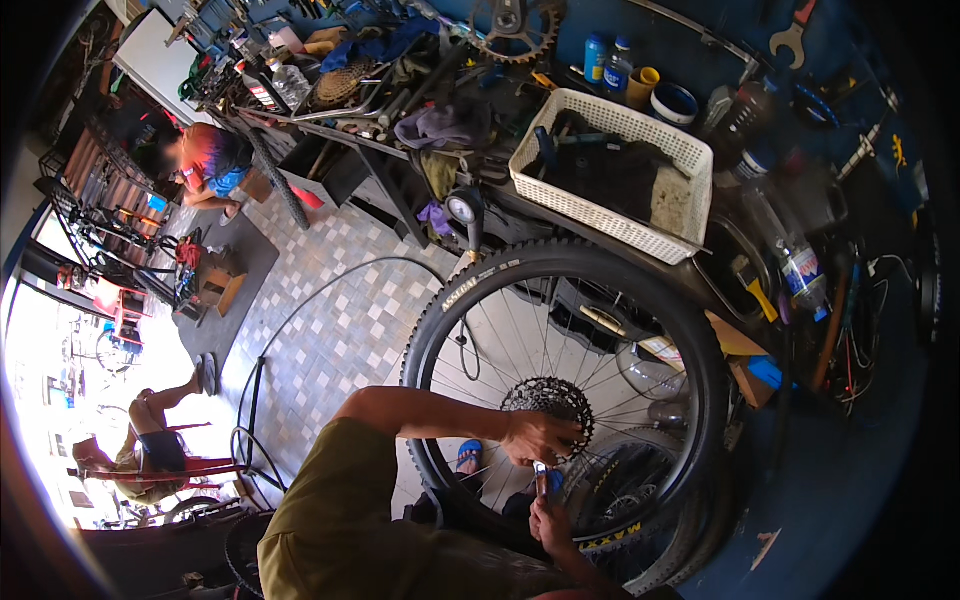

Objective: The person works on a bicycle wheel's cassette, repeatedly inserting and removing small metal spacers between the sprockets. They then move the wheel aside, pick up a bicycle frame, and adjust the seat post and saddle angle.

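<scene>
A bicycle wheel point(708, 375) with a knobby black tyre stands in front of me, its spokes running to a dark cassette point(545, 398) at the hub. Over the cassette's lower edge, the fingers of my left hand point(540, 438) are curled against the sprockets. Just below, my right hand point(550, 524) is closed round a slim hand tool point(542, 482) with a reddish-brown handle and a shiny metal end. That bright end points up at my left hand; its exact kind is too small to tell.
Beyond the wheel, a cluttered workbench bears a white perforated basket point(610, 225), rags point(445, 125) and bottles point(800, 262). More tyres point(640, 560) lean below the wheel. A black hose point(300, 300) curves over the tiled floor. Two people point(210, 160) sit at the left.
</scene>
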`<action>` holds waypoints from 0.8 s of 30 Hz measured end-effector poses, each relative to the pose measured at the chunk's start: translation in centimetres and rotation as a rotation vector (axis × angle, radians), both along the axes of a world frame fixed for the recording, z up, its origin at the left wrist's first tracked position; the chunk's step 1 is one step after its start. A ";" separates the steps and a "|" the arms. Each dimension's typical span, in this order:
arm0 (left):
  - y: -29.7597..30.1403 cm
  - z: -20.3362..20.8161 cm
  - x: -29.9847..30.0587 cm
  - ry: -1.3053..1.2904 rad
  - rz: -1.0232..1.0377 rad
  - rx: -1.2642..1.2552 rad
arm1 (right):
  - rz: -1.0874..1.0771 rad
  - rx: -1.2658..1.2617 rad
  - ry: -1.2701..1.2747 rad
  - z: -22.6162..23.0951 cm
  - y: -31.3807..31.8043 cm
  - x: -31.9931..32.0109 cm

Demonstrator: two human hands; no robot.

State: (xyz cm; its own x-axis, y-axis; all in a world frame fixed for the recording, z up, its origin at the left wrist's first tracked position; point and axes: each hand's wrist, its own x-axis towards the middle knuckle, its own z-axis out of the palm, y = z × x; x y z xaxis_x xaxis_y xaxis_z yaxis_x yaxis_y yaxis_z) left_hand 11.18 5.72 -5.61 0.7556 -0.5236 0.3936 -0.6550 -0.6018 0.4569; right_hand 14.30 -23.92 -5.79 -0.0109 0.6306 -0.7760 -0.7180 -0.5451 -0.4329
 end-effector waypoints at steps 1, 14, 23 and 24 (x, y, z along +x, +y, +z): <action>-0.4 -0.3 -0.2 -0.001 0.004 -0.010 | 0.024 -0.002 -0.036 -0.1 0.0 0.1; 0.1 0.1 0.5 0.004 -0.042 0.062 | 0.063 0.071 -0.085 -0.2 0.1 0.5; -0.1 -0.2 0.6 0.004 -0.135 0.099 | 0.024 0.080 -0.166 -1.0 0.4 -1.9; 0.2 0.0 0.7 0.032 -0.172 0.139 | -0.016 0.087 -0.162 -1.1 0.5 -2.7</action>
State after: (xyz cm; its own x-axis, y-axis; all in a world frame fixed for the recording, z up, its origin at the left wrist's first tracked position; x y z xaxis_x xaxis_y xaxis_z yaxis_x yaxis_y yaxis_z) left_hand 11.86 5.90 -5.58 0.6611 -0.6937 0.2859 -0.7403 -0.5408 0.3994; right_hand 11.62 -23.44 -6.93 0.1201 0.6946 -0.7093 -0.6434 -0.4896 -0.5884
